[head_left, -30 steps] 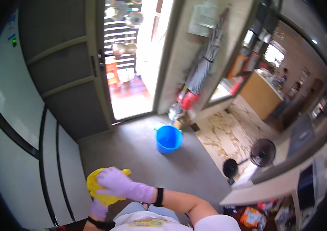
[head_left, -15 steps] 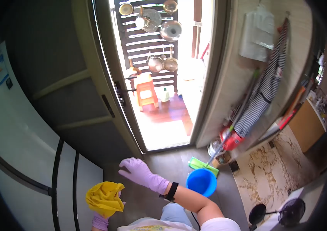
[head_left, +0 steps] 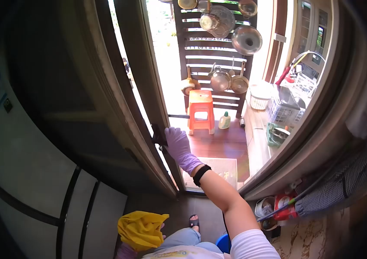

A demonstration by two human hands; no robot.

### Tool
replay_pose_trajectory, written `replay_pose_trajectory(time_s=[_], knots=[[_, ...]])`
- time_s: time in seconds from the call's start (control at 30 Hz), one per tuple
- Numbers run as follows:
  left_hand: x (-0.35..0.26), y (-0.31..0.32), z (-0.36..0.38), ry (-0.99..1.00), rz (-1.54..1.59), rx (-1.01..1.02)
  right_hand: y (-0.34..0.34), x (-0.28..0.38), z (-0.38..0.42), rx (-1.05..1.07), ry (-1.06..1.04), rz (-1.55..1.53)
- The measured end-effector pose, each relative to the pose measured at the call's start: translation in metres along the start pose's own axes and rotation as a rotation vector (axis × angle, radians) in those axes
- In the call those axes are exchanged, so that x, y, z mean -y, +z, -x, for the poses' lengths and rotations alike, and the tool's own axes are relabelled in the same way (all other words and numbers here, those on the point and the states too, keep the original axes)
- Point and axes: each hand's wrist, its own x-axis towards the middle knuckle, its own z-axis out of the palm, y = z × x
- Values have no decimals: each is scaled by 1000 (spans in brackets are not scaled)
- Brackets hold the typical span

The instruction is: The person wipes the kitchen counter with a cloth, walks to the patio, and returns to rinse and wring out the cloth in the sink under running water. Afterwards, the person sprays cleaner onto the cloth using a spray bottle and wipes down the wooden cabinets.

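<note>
My right hand [head_left: 177, 146], in a lilac glove, reaches forward to the dark door handle [head_left: 158, 134] on the narrow door frame [head_left: 148, 77]. Its fingers are closed around the handle and hide part of it. Low on the left, my left hand [head_left: 126, 251], also gloved, holds a bunched yellow cloth [head_left: 142, 229]. The cloth covers most of that hand's fingers.
Through the doorway stand an orange stool [head_left: 201, 110] and a bottle [head_left: 224, 121]. Pans [head_left: 247, 40] hang on a slatted rack. A blue bucket [head_left: 223, 244] is by my legs. A mop pole [head_left: 317, 185] leans at the right, beside a checked cloth [head_left: 339, 187].
My right hand has moved forward and up from above the floor to the door handle. I am closer to the doorway. The yellow cloth remains in my left hand.
</note>
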Motion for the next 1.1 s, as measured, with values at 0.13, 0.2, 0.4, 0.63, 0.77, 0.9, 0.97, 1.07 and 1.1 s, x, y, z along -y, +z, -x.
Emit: replay_pose_trajectory(time_s=[0.13, 0.2, 0.4, 0.63, 0.77, 0.9, 0.97, 1.07, 1.1], knots=[[-12, 16, -66, 89, -762, 142, 35, -1, 13, -127, -21, -110], [-24, 30, -86, -25, -266, 126, 37, -4, 16, -111, -19, -167], [-41, 38, -108, 111, -498, 44, 61, -5, 18, -29, 66, -401], [-31, 55, -196, 242, -1036, -32, 87, -37, -29, 38, 128, -440], [-23, 62, -233, 304, -1362, -87, 100, -72, -68, 157, 219, -569], [-9, 63, -267, 413, -1096, -211, 126, -111, -108, 150, 244, -425], [-3, 59, -282, 434, -997, -230, 143, -134, -126, 206, 285, -378], [-11, 69, -310, 481, -244, -104, 161, -170, -150, 253, 358, -383], [-13, 68, -325, 497, -238, -103, 171, -184, -157, 250, 368, -369]])
